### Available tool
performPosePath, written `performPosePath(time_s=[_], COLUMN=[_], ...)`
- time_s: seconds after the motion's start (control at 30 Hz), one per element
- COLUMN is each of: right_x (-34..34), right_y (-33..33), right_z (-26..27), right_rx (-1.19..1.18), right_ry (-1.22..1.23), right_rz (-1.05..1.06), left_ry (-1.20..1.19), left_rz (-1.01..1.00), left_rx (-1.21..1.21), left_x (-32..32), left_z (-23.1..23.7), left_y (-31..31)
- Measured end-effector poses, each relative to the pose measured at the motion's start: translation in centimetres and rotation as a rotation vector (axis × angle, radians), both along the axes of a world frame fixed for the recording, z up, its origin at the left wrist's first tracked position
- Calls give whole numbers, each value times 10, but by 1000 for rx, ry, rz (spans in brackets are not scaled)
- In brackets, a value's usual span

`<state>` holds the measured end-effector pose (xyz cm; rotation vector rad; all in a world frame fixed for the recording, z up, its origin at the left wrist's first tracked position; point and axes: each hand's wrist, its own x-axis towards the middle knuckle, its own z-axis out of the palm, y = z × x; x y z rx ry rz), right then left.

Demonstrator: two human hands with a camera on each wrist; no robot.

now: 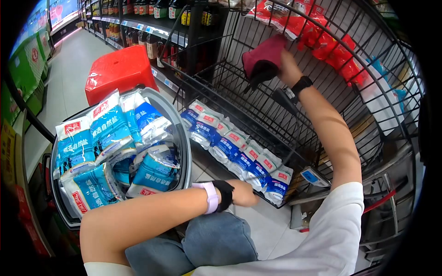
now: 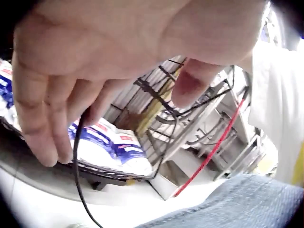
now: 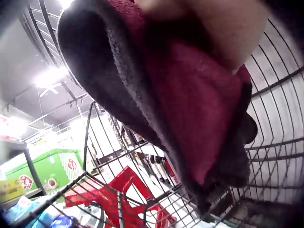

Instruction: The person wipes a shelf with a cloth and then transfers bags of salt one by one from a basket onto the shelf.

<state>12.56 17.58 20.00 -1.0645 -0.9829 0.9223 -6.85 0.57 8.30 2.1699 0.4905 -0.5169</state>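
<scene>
My right hand (image 1: 290, 69) grips a maroon cloth (image 1: 263, 54) with a dark underside inside a black wire rack (image 1: 230, 76). Seen from the right wrist, the cloth (image 3: 194, 104) hangs in folds below the hand (image 3: 218, 28), which hides part of it. Over by my knee is my left hand (image 1: 244, 193), holding nothing, near the front end of a row of blue-and-white salt bags (image 1: 230, 145). Its fingers hang loosely bent in the left wrist view, where a thin black cord (image 2: 77, 166) runs down past the fingertips.
On my left stands a grey bin (image 1: 185, 156) full of teal salt bags (image 1: 106, 124), with an upturned red plastic stool (image 1: 119, 73) behind it. Red packets (image 1: 322, 43) line the rack's upper far side. Shelves of bottles (image 1: 161, 11) run along the aisle.
</scene>
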Motion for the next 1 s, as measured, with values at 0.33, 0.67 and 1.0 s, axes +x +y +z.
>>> performPosePath(time_s=[0.33, 0.67, 1.0], right_x=[3, -53, -113], right_y=[4, 119, 201], right_z=[6, -25, 13], right_rx=[-103, 154, 60], right_ry=[-94, -437, -365], right_rz=[112, 239, 93], left_ry=[-605, -481, -689], left_rz=[-158, 421, 191], left_rx=[453, 684, 555], left_x=[-76, -98, -104], left_z=[25, 1, -13], left_y=[-85, -102, -68])
